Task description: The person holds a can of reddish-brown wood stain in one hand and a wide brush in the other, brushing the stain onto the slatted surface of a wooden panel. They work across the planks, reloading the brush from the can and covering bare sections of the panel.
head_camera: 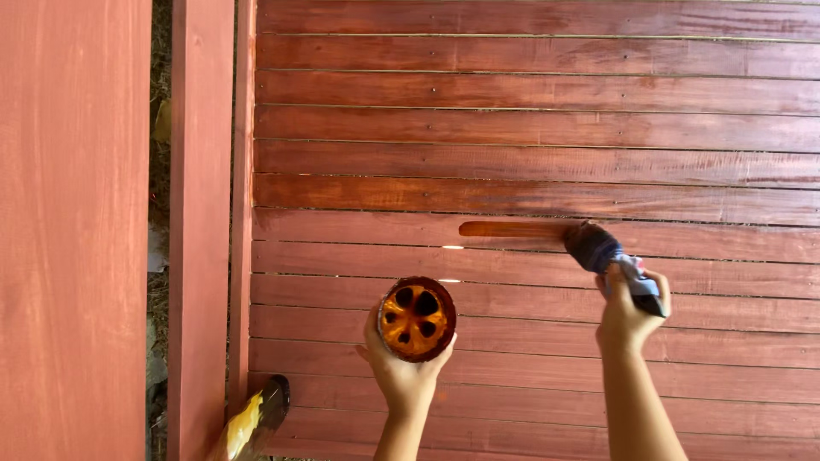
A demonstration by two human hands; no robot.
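Both hands are busy. Right hand (630,309) is clenched around the handle of a paintbrush (608,256), bristles pointing up and left and pressed against a plank, right at the end of a wet, orange-brown streak (512,229) that runs leftward from them — the angle suits dragging the brush along the grain. Left hand (401,369) grips a small round can (417,318) from below, fingers cupped under it, held level and upright so the glossy orange liquid inside stays put; it sits near the brush, just down and to the left, within easy reach for a dip.

Under both lies a deck of horizontal planks (530,128) — the upper boards look darker and shinier, the lower ones duller and paler. Left of them runs an upright red post (201,213), and beyond a narrow gap showing ground and dry litter, a broad red board (73,230). At the bottom edge, beside the post, a dark and yellow object (256,418) pokes in; I cannot tell what it is.
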